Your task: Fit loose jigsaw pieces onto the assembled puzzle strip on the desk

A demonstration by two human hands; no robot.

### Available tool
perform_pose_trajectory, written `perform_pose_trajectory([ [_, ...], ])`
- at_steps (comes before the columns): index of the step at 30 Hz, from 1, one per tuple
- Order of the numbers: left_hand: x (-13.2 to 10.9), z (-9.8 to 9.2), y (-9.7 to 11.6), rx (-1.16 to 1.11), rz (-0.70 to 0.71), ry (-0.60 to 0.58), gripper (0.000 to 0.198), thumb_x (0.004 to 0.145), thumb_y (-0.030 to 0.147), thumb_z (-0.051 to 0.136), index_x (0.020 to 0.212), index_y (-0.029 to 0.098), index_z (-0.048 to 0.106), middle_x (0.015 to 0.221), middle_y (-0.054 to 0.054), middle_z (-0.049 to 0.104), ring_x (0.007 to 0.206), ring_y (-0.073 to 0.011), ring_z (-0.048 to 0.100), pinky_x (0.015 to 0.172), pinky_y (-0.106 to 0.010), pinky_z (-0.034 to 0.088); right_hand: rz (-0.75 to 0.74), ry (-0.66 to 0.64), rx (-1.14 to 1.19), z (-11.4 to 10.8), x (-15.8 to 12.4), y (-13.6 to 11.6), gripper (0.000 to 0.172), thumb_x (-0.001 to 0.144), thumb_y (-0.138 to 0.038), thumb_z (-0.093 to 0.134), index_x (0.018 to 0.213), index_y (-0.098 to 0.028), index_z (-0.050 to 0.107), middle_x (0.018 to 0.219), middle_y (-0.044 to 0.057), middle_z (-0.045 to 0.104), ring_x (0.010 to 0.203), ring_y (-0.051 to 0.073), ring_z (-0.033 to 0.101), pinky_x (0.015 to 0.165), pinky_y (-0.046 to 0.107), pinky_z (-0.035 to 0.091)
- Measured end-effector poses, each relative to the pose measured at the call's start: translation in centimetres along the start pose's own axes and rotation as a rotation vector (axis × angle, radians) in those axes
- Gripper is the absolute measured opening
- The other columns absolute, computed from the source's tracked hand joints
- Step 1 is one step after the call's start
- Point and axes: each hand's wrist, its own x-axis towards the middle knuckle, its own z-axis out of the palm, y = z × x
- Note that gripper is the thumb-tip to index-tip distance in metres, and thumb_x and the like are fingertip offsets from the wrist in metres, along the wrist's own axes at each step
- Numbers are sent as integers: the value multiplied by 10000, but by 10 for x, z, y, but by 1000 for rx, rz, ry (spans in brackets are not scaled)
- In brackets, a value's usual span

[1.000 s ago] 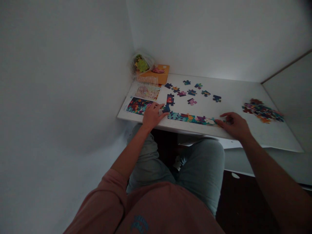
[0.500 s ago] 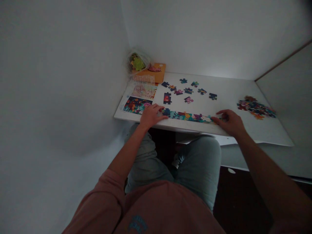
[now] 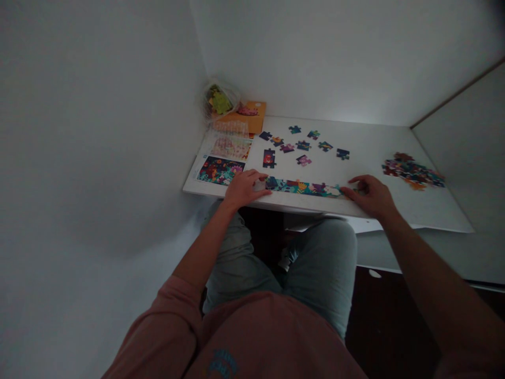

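A narrow strip of joined jigsaw pieces (image 3: 302, 187), teal with colourful plants, lies along the front edge of the white table. My left hand (image 3: 245, 188) is at its left end, with the thumb on the near side and the fingers on the far side of a dark blue end piece (image 3: 271, 182). At the other end, my right hand (image 3: 370, 196) pinches the strip between thumb and fingers, partly hiding the pieces there. Beyond the strip lie several loose jigsaw pieces (image 3: 303, 145), among them an upright dark pair with a red figure (image 3: 269, 158).
A heap of jigsaw pieces (image 3: 412, 171) lies at the table's right. On the left are a picture sheet (image 3: 219, 169), an orange box or folder (image 3: 256, 117) and a clear bag with green and yellow contents (image 3: 221, 101). Walls border the table (image 3: 363, 142) at the left and back.
Both hands stay at the strip's ends in almost the same places. The dark end piece sits slightly farther right from my left hand. The whole view has shifted slightly.
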Motion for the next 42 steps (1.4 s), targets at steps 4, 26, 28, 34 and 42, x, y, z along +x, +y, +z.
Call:
perform_pose_trajectory([
  [4,0,-1,2,13,14,-8,312,791,400,582,1093,333,619,1022,-29,621,975,-219,566,896,-397,402,11,7,-10,1,1,3,405,720,-561,652,957,-234,620,779,8,554,671,154,528,588,262,394],
  [26,-3,-1,9,53,162,-85,321,836,376,510,1151,375,572,1199,-15,569,1074,-207,526,939,-397,368,4,-13,-3,-3,2,-1,397,762,-550,602,962,-206,614,795,39,569,684,170,523,609,275,387],
  [28,-6,2,14,76,171,-102,362,842,375,495,1202,369,533,1213,-30,546,1093,-215,506,956,-401,350,9,-20,-5,-3,3,-1,394,764,-545,601,959,-203,612,794,42,568,688,172,523,607,274,386],
  [34,-11,15,51,49,117,-88,446,803,389,554,1243,351,491,1266,-60,497,1210,-279,396,1005,-464,287,35,-55,-17,-7,2,-7,375,797,-523,572,998,-207,590,850,68,585,743,193,528,669,301,407],
  [42,0,47,93,116,154,-100,488,851,422,454,1322,303,409,1300,-81,464,1217,-295,373,1027,-495,251,-21,-7,52,-9,1,-3,268,798,-508,555,971,-304,558,840,73,579,751,242,529,694,393,437],
])
